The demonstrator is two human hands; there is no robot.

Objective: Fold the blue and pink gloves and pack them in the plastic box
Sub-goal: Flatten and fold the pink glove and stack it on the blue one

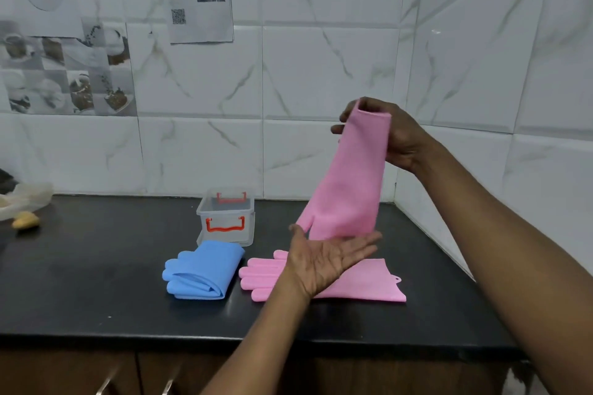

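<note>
A pink glove [348, 176] hung in the air, pinched at its cuff by the right hand [396, 135], its fingers hidden behind the left hand [324, 261], which lay flat and released, palm up, just under the lower end. To fold it well, I judged the left hand should catch the drooping fingers and bring them up toward the cuff, keeping the edges square so the bundle stayed flat. Beneath the left hand a second pink glove [362, 285] lay spread on the black worktop [96, 282]; to its left sat the folded blue gloves [203, 269], and beyond them the lidless plastic box [226, 218] with orange handles. Nothing blocked the way to the box, though the flat glove crowded the spot directly below.
</note>
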